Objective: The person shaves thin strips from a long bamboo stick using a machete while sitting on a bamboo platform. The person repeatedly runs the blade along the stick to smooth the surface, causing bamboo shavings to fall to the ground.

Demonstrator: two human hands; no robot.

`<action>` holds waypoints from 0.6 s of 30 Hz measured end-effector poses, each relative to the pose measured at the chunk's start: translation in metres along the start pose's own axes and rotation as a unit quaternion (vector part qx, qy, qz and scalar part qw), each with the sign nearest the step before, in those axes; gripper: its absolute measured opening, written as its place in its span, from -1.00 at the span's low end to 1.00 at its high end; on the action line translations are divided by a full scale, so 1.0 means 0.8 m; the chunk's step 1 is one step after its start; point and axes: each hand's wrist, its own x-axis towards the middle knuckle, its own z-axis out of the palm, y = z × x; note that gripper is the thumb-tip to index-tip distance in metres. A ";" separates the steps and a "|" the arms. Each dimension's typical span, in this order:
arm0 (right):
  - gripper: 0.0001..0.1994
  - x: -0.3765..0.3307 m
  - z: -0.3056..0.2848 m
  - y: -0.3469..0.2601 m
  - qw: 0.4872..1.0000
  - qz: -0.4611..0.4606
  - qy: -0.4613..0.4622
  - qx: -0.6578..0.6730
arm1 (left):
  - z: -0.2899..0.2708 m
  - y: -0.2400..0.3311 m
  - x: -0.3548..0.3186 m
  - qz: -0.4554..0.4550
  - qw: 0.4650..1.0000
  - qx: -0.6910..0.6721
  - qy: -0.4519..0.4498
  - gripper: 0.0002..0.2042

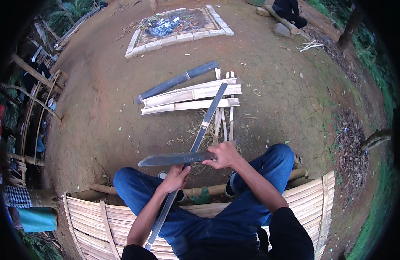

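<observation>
My left hand (174, 178) is closed around a long dark bamboo strip (211, 109), which slants from beside my left thigh up and away to the right. My right hand (224, 154) grips a machete (172, 159) by its handle, the broad blade pointing left. The blade crosses over the strip just beyond my left hand; whether it touches cannot be told. On the ground ahead lie split bamboo halves (193, 93) with pale insides up, and a dark bamboo piece (178, 81) behind them. Thin pale bamboo strips (224, 125) lie under the strip's far part.
I sit on a slatted bamboo bench (89, 221). Shavings (195, 128) litter the dirt in front. Farther off is a brick-edged fire pit (172, 40) with ash. A person (290, 12) sits on a log at the far right. Bamboo rails (33, 110) stand at left.
</observation>
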 end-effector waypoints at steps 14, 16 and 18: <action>-0.41 0.011 -0.012 0.022 0.988 0.126 -0.028 0.085 | -0.008 0.001 -0.006 0.020 1.000 0.006 0.016 -0.76; -0.43 0.015 -0.012 0.057 0.960 0.252 0.001 0.122 | -0.014 0.003 -0.009 0.013 1.000 -0.025 -0.001 -0.76; -0.46 0.013 -0.012 0.085 0.933 0.308 0.121 0.140 | -0.011 0.005 -0.008 0.000 0.999 -0.048 -0.024 -0.77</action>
